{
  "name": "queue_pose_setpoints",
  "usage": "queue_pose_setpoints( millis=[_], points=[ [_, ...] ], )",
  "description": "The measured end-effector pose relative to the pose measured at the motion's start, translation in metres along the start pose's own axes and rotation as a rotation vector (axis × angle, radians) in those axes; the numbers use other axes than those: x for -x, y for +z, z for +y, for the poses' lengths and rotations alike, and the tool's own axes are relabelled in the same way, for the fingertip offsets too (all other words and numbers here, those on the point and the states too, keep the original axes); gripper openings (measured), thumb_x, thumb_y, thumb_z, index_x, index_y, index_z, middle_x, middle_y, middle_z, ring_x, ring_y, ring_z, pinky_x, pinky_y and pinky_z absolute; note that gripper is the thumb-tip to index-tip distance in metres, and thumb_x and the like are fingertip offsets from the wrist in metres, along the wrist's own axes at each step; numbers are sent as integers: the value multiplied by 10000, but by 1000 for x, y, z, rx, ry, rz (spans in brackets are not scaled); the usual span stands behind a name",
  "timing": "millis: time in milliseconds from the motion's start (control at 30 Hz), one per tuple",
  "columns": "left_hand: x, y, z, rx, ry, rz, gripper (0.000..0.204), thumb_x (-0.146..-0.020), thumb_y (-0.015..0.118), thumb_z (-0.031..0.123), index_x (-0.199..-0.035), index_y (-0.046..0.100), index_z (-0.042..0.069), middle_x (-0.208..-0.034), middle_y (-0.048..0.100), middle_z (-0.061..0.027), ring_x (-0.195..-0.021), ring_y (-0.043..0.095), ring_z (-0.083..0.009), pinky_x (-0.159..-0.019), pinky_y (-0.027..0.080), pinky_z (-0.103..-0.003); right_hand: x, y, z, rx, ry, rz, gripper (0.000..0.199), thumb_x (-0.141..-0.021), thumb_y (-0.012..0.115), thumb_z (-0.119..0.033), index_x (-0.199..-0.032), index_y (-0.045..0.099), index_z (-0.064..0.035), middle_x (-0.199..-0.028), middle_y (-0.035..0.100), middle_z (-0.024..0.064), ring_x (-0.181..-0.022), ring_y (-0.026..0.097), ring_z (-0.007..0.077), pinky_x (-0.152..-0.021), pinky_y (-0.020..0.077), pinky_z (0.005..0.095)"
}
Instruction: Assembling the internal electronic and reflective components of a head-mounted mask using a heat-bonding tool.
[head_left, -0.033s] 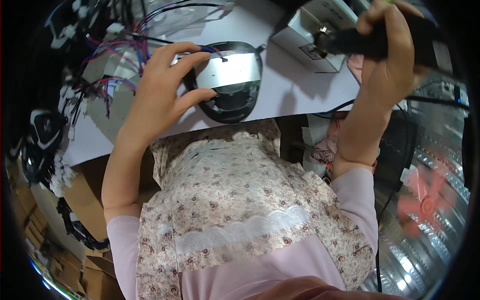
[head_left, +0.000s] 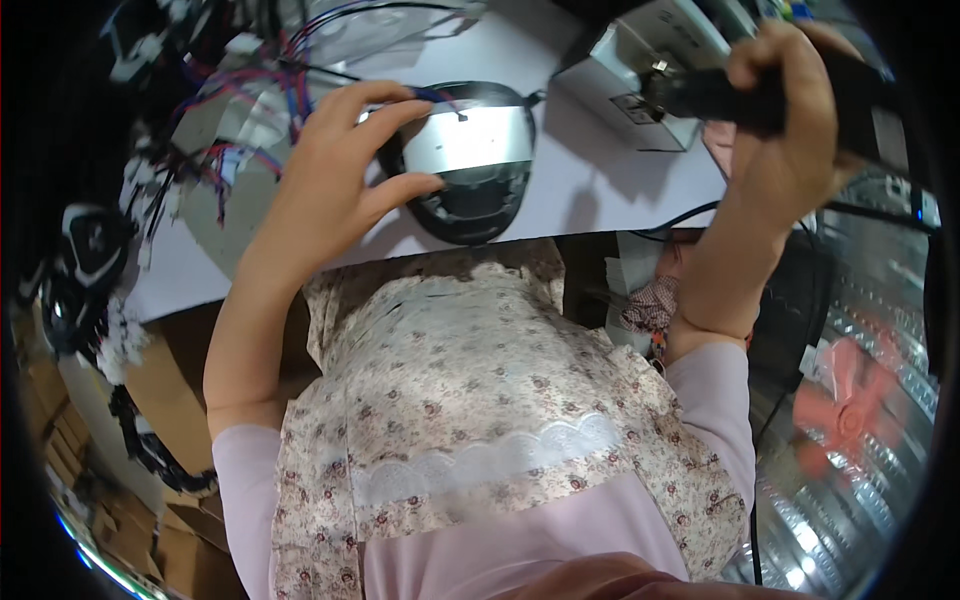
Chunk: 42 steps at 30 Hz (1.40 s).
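A white worktable (head_left: 600, 190) is seen from the head camera, running across the upper part of the view, with a bundle of red and blue wires (head_left: 235, 150) lying beyond and to the outer side of the left hand, and cardboard boxes stacked below the table edge on that same side.

In this one view, the left hand (head_left: 320, 200) is spread open over the near-left rim of a dark oval housing (head_left: 470, 190) with a silver plate across its middle. The thumb is laid against the lower left of the housing and the forefinger is stretched over its top edge, so the housing is steadied rather than enclosed. The housing lies flat on the table, directly beside the left hand toward the right hand, its long axis running roughly away from the person.

The right hand (head_left: 790, 110) is closed around a black powered screwdriver (head_left: 720, 95), held well apart from the housing and off to its right, with the tool's tip pointed back toward the left hand. A grey metal box (head_left: 650, 75) sits just behind the tool. The left hand is plainly the nearer one to the housing; the right is raised above the table's far-right corner.
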<state>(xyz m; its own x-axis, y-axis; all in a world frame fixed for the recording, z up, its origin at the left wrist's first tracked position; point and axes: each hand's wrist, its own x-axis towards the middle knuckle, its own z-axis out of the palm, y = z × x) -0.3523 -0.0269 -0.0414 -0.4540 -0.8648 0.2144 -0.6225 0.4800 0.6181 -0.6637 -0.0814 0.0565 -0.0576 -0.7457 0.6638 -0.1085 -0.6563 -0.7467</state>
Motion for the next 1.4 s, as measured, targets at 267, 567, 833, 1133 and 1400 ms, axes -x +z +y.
queue_pose_setpoints(
  millis=[267,567,833,1133,1400],
  points=[
    [6,5,-8,101,-18,12,491,-825,795,216,-1264,650,49,-1287,598,-111,-1174,604,-310,-973,499,-393,3,26,1,-750,379,-270,304,-971,524,-275,-1156,655,-70,-934,580,87,-730,467,164,-730,357,348],
    [5,7,-10,105,-8,12,462,-825,788,192,-1250,665,59,-1254,612,-99,-1134,621,-295,-929,513,-387,28,111,7,-646,349,-105,224,-1013,562,-262,-1145,536,-83,-725,579,84,-485,498,148,-489,443,271],
    [4,7,-14,103,25,19,464,-835,792,214,-1250,664,50,-1260,612,-112,-1109,636,-310,-918,517,-392,28,118,15,-553,269,-232,224,-994,626,-216,-1107,527,-50,-722,598,102,-501,529,147,-479,462,265],
    [4,6,-11,133,6,9,463,-842,788,201,-1247,648,26,-1236,613,-119,-1086,628,-318,-935,503,-397,18,133,12,-726,330,-438,198,-949,699,-140,-997,525,-59,-650,560,78,-475,500,128,-460,438,256],
    [1,6,-10,120,19,19,453,-819,806,198,-1213,654,32,-1217,621,-120,-1087,619,-345,-932,513,-436,17,136,11,-687,364,-378,129,-915,674,-52,-975,568,-9,-652,568,61,-486,524,124,-469,424,264]
  ],
)
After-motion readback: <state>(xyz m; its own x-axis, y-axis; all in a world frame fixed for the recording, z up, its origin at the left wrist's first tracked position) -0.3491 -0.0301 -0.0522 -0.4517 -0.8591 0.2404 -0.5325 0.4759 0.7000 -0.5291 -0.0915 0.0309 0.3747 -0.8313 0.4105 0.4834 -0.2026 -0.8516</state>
